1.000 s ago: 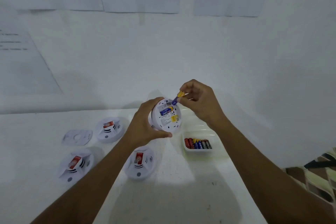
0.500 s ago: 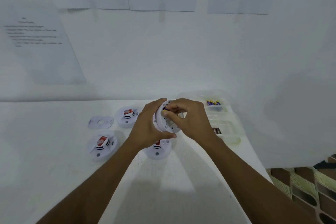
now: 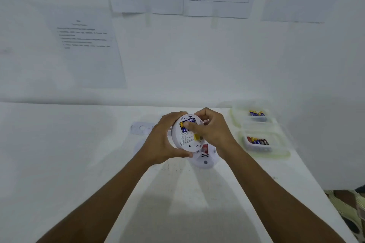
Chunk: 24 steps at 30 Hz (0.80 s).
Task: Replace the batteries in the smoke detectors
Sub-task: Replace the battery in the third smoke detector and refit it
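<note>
My left hand [image 3: 160, 140] grips a white round smoke detector [image 3: 186, 141] above the table, its back turned toward me. In its open compartment lies a blue and yellow battery [image 3: 185, 126]. My right hand [image 3: 214, 130] has its thumb pressed on that battery while its fingers curl over the detector's far rim. A second detector [image 3: 206, 160] with a red tag lies face up on the table just below, partly hidden by the held one.
Two clear plastic trays stand at the right: the far tray [image 3: 235, 118] holds a few blue-yellow batteries, the near tray [image 3: 276, 156] several mixed ones. A flat mounting plate [image 3: 141, 128] lies left of my hands. The table's right edge [image 3: 316, 189] is close. Papers hang on the wall.
My right hand brought the battery down from above the detector into its compartment, and the thumb now presses on it. My view has swung left and up, so the other detectors are hidden.
</note>
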Each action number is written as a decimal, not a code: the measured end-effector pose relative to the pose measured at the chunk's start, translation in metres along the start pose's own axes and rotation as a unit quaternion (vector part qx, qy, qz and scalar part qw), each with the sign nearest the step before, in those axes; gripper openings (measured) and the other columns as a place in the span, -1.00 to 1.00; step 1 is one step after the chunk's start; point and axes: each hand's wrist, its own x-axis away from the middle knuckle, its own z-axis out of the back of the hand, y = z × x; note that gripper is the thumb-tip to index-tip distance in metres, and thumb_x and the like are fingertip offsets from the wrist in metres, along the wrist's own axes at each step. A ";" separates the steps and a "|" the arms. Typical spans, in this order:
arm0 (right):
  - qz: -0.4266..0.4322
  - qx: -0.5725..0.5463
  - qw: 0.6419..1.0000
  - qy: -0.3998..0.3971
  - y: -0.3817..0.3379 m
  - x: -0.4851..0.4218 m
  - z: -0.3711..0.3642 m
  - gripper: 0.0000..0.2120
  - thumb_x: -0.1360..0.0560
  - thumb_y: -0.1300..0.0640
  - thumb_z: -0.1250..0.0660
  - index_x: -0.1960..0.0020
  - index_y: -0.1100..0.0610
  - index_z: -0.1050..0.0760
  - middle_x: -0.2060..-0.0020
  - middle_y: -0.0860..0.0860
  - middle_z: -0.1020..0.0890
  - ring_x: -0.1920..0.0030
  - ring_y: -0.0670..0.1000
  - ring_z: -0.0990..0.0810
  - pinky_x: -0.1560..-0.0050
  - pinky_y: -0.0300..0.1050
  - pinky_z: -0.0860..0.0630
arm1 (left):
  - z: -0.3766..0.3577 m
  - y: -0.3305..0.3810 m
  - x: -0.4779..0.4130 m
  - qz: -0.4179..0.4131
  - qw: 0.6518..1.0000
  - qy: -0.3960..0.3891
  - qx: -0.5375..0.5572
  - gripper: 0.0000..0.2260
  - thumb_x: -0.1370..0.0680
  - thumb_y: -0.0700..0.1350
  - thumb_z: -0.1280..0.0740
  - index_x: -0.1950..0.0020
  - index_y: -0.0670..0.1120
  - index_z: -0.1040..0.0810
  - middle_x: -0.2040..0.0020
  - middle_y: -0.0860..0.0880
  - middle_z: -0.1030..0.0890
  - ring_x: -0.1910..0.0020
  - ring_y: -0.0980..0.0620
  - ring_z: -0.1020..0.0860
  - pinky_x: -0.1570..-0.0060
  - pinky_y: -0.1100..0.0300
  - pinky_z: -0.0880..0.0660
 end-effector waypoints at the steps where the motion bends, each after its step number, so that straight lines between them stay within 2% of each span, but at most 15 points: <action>1: 0.006 -0.002 1.000 -0.005 -0.001 -0.001 -0.007 -0.72 -0.33 0.03 -0.60 0.07 0.08 -0.59 0.14 0.00 -0.70 0.12 0.04 -0.70 0.14 -0.04 -0.66 | 0.009 -0.004 0.003 0.003 1.000 -0.002 0.001 -0.13 -0.15 0.05 -0.67 -0.38 0.10 -0.36 -0.29 0.15 -0.48 -0.27 0.11 -0.46 -0.23 0.26 -0.47; 3: 0.016 -0.009 1.000 -0.025 -0.001 -0.005 -0.022 -0.81 -0.41 0.05 -0.54 0.06 0.08 -0.60 0.12 0.00 -0.71 0.10 0.04 -0.70 0.12 -0.03 -0.65 | 0.030 -0.014 0.010 0.013 1.000 -0.001 0.001 -0.12 -0.13 -0.04 -0.69 -0.38 0.07 -0.37 -0.28 0.19 -0.48 -0.25 0.23 -0.45 -0.16 0.43 -0.42; 4: 0.020 -0.007 0.999 -0.035 -0.001 -0.008 -0.029 -0.88 -0.45 0.06 -0.50 0.07 0.06 -0.61 0.12 -0.01 -0.71 0.10 0.02 -0.69 0.12 -0.06 -0.62 | 0.041 -0.020 0.013 0.022 1.000 0.003 0.001 -0.11 -0.13 -0.05 -0.69 -0.38 0.07 -0.37 -0.27 0.19 -0.48 -0.24 0.25 -0.46 -0.15 0.44 -0.43; 6: 0.033 0.017 0.998 -0.045 0.000 -0.015 -0.045 -0.98 -0.52 0.10 -0.42 0.08 0.03 -0.61 0.14 -0.06 -0.71 0.12 -0.07 -0.65 0.14 -0.20 -0.54 | 0.067 -0.033 0.021 0.044 0.999 0.016 0.003 -0.10 -0.12 -0.04 -0.70 -0.39 0.09 -0.38 -0.28 0.19 -0.50 -0.24 0.22 -0.47 -0.18 0.32 -0.48; 9: 0.074 0.089 0.992 -0.042 0.005 -0.031 -0.071 -0.97 -0.52 0.17 -0.41 0.06 0.07 -0.62 0.15 -0.03 -0.70 0.20 -0.16 -0.62 0.16 -0.38 -0.51 | 0.107 -0.055 0.031 0.067 0.997 0.039 -0.001 -0.09 -0.10 -0.01 -0.71 -0.38 0.13 -0.38 -0.28 0.16 -0.52 -0.26 0.17 -0.49 -0.22 0.12 -0.51; 12: 0.097 0.175 0.977 -0.067 0.011 -0.051 -0.097 -0.92 -0.49 0.19 -0.44 0.02 0.10 -0.60 0.15 -0.02 -0.69 0.19 -0.13 -0.61 0.18 -0.45 -0.47 | 0.143 -0.074 0.039 0.079 0.995 0.050 -0.014 -0.07 -0.10 0.00 -0.71 -0.39 0.13 -0.37 -0.30 0.16 -0.51 -0.28 0.16 -0.47 -0.26 0.03 -0.49; 17: 0.138 0.330 0.922 -0.151 0.014 -0.085 -0.142 -0.78 -0.42 0.16 -0.50 -0.05 0.09 -0.58 0.07 -0.02 -0.67 0.08 -0.04 -0.62 0.04 -0.16 -0.56 | 0.187 -0.099 0.049 0.108 0.992 0.065 -0.026 -0.06 -0.09 0.00 -0.70 -0.39 0.17 -0.36 -0.28 0.20 -0.50 -0.22 0.31 -0.45 -0.21 0.19 -0.48; 21: 0.133 0.439 0.864 -0.209 0.012 -0.102 -0.169 -0.66 -0.39 0.06 -0.48 -0.14 0.04 -0.54 0.01 -0.02 -0.64 0.06 0.03 -0.60 0.06 -0.08 -0.56 | 0.203 -0.113 0.052 0.110 0.991 0.069 -0.019 -0.07 -0.08 0.02 -0.70 -0.38 0.16 -0.37 -0.26 0.21 -0.50 -0.24 0.22 -0.47 -0.23 0.12 -0.49; 24: 0.138 0.452 0.855 -0.216 0.017 -0.109 -0.180 -0.56 -0.32 -0.04 -0.52 -0.15 0.02 -0.53 0.03 -0.01 -0.64 0.07 0.04 -0.59 0.02 0.00 -0.59 | 0.208 -0.121 0.053 0.112 0.991 0.065 -0.013 -0.06 -0.08 0.08 -0.69 -0.39 0.14 -0.37 -0.28 0.21 -0.50 -0.25 0.21 -0.46 -0.25 0.10 -0.49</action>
